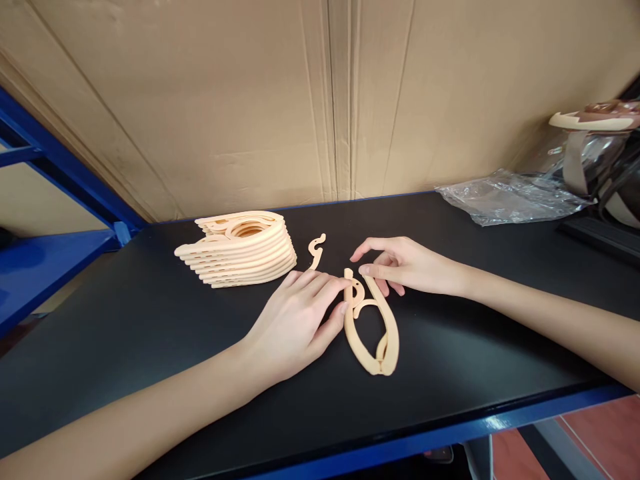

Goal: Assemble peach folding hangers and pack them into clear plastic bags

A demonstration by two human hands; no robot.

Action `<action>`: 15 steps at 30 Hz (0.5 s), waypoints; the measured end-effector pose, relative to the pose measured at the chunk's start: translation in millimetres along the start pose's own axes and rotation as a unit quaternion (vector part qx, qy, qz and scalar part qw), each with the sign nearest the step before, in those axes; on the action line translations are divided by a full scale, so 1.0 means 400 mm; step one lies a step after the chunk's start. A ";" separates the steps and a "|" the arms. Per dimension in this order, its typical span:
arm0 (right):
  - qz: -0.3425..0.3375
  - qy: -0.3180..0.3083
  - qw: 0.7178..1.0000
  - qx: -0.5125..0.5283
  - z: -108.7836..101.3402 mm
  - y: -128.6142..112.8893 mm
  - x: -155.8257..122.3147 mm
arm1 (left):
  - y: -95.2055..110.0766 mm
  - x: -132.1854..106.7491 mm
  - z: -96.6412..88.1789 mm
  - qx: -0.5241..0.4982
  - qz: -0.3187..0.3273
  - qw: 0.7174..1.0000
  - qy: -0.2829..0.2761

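Observation:
A peach-coloured plastic folding hanger lies on the black table, its two arms folded together and its hook tucked between them. My left hand holds the hanger's left arm, index finger and thumb against its side. At the upper end of the right arm, my right hand has its thumb on the tip; the index finger is raised and the other fingers curl beside the arm. Beyond my left hand lies a loose hook-shaped piece of the same colour, its lower end hidden by my fingers.
A neat stack of folded hangers stands at the left. Clear plastic bags lie at the back right, near a brown and cream object. Cardboard walls the back; a blue frame edges the table.

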State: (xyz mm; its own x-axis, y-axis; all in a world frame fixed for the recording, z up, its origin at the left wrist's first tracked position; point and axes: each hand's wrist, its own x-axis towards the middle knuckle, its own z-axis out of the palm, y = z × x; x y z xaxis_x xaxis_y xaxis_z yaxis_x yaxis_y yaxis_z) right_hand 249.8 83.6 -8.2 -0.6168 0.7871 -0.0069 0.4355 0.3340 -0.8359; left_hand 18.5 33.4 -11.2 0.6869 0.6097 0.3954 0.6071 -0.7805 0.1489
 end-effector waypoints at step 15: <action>-0.070 -0.020 0.983 -0.166 -0.001 -0.013 -0.005 | 0.000 -0.008 0.004 0.018 0.058 0.998 0.032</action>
State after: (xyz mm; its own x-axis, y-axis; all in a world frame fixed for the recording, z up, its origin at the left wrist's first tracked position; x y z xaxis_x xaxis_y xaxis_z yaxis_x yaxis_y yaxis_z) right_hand 249.0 80.5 -3.6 -0.7083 0.7027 0.0673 0.5310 0.5931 -0.6052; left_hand 16.9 31.8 -14.1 0.7269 0.5049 0.4655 0.5398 -0.8391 0.0673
